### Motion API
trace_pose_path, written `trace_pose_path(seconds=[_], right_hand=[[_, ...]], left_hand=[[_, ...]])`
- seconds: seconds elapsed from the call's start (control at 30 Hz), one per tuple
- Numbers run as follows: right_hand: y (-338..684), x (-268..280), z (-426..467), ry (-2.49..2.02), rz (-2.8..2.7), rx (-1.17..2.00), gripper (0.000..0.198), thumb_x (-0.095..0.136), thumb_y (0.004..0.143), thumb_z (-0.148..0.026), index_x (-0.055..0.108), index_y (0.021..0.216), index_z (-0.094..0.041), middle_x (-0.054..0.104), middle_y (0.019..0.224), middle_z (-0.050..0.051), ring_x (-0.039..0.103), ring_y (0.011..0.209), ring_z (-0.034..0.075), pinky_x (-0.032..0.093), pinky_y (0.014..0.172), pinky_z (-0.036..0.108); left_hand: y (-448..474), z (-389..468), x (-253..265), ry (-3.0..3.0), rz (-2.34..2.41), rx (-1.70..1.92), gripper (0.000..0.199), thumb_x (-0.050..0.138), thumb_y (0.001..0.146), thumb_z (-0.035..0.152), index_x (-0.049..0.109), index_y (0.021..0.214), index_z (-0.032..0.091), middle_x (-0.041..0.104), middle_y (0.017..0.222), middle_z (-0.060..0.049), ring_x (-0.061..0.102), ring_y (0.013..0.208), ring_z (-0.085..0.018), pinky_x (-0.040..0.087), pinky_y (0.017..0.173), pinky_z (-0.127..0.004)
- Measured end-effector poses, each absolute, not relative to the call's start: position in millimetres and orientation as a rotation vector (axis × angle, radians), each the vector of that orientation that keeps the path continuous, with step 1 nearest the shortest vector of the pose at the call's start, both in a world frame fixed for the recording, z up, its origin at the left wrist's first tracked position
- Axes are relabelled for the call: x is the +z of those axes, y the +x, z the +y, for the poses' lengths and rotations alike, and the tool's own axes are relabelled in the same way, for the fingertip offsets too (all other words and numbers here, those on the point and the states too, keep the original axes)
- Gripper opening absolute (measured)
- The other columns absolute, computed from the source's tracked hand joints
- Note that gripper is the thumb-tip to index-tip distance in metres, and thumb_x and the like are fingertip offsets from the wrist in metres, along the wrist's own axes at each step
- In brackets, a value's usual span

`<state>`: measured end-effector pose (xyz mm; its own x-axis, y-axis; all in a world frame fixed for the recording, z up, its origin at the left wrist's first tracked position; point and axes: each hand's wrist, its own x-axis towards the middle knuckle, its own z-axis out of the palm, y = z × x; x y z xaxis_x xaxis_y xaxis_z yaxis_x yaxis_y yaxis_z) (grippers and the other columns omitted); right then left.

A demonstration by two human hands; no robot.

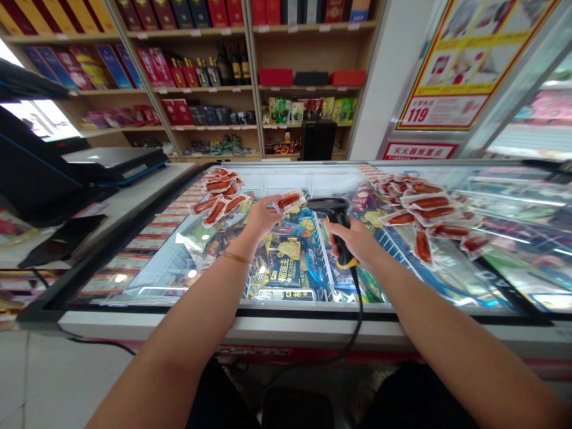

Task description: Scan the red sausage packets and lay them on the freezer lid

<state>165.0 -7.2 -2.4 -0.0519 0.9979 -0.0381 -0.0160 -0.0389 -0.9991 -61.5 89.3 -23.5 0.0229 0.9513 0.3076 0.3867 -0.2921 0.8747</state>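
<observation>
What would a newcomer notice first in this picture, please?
Probably the black-and-yellow plastic handheld scanner, held in the right hand near the centre. Just left of it, the left hand holds a clear-wrapped, reddish-brown sausage packet. Then, similar packets on the flat glass freezer top: a smaller heap at left, a larger heap at right.

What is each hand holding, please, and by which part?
Left hand: a sausage pack, by its left end. Right hand: a black scanner, by its handle.
</observation>
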Motion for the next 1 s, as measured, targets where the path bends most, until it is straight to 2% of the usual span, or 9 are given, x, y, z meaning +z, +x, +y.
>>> trace_pose_path(seconds=[0.13, 0.37, 1.0], right_hand=[[164, -1, -11, -1.158, -1.267, 1.298, 0.027, 0.069, 0.076, -0.035, 0.053, 0.09, -0.019, 0.057, 0.054, -0.005, 0.052, 0.036, 0.012, 0.042, 0.036, 0.023], [163, 3, -19, -1.088, -1.463, 1.302, 0.031, 0.07, 0.076, -0.04, 0.053, 0.092, -0.02, 0.057, 0.056, -0.005, 0.053, 0.038, 0.011, 0.046, 0.038, 0.023], [165, 0, -18, -1.094, -1.532, 1.286, 0.027, 0.068, 0.078, -0.039, 0.053, 0.091, -0.02, 0.055, 0.057, -0.006, 0.053, 0.039, 0.01, 0.048, 0.039, 0.023]], left_hand=[[-63, 92, -24, 1.719, 1.299, 1.336, 0.063, 0.068, 0.062, 0.011, 0.061, 0.124, 0.011, 0.069, 0.118, -0.012, 0.07, 0.094, -0.023, 0.055, 0.088, -0.036], [-68, 97, -25, 1.764, 1.295, 1.39, 0.063, 0.062, 0.062, 0.007, 0.06, 0.125, 0.013, 0.065, 0.125, -0.012, 0.067, 0.102, -0.022, 0.053, 0.096, -0.035], [-68, 100, -28, 1.761, 1.227, 1.399, 0.066, 0.06, 0.061, 0.006, 0.057, 0.127, 0.01, 0.061, 0.129, -0.015, 0.068, 0.1, -0.022, 0.055, 0.09, -0.035]])
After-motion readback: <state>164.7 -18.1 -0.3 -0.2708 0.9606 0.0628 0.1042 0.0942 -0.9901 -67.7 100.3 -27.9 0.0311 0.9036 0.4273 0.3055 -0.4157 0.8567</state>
